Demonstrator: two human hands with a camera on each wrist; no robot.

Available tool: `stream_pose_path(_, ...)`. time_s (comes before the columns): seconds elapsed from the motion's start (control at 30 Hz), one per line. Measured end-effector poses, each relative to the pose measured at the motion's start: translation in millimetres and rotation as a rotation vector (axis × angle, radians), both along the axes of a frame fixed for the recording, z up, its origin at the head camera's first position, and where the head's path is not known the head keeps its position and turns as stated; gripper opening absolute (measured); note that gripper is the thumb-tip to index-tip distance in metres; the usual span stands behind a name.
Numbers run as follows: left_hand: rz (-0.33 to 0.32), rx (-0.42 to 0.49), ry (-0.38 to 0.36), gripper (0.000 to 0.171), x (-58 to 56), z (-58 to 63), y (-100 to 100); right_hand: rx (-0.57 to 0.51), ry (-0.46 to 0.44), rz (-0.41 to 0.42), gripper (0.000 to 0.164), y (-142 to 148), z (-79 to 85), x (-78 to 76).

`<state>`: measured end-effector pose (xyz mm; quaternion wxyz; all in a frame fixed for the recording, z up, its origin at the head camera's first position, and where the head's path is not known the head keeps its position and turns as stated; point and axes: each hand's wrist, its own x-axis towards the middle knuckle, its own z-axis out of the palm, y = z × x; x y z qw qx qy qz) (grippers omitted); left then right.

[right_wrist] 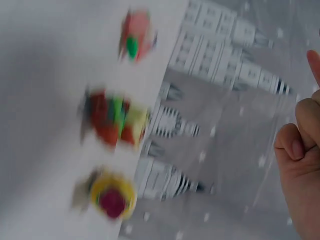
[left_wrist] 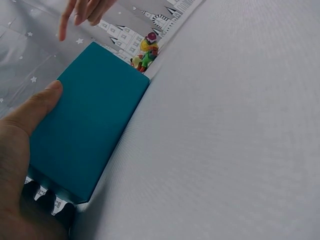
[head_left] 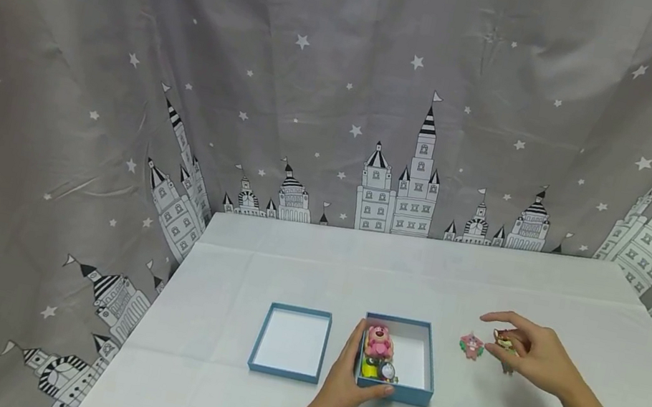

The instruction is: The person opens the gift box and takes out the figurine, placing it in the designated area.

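Observation:
My left hand [head_left: 348,383] grips the near left corner of an open blue box [head_left: 428,381], with the thumb along its front wall. Inside, on the left, sit a pink bear figure [head_left: 380,344] and a yellow-and-blue figure [head_left: 370,368]. My right hand [head_left: 543,357] hovers over small figures on the table, index finger extended and nothing held. The right wrist view, blurred, shows a pink figure [right_wrist: 137,32], a red-and-green figure [right_wrist: 117,120] and a yellow figure with a dark red top [right_wrist: 114,196]. In the head view the hand partly hides two of them.
A shallow blue lid [head_left: 290,343] with a white inside lies left of the box. The table has a white cloth [head_left: 235,275]. Behind and to the left hangs a grey curtain [head_left: 317,107] printed with castles and stars.

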<state>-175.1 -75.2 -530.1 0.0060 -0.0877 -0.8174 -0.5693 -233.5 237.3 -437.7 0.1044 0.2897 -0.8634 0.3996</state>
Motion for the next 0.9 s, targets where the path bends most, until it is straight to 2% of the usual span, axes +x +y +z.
stream_pose_path(0.2, -0.003, 0.0, -0.004, 0.106, 0.3, 2.3, 0, -0.056, 0.061, 0.127, 0.039, -41, -13.0, -2.5)
stream_pose_path(0.53, -0.02, 0.001, 0.03, 0.106, -0.1, 2.4, 0, -0.04, 0.002, 0.33, 0.039, -92, -39.9, -2.9)
stream_pose_path(0.73, -0.026, 0.006, 0.037, 0.106, -0.9, 2.1, 0, 0.02, -0.021, 0.385, 0.036, -104, -45.5, -5.1)
stream_pose_path(0.9, -0.028, 0.007, 0.037, 0.107, -1.0, 2.8, 0, 0.058, -0.041, 0.376, 0.034, -105, -48.0, -6.0)
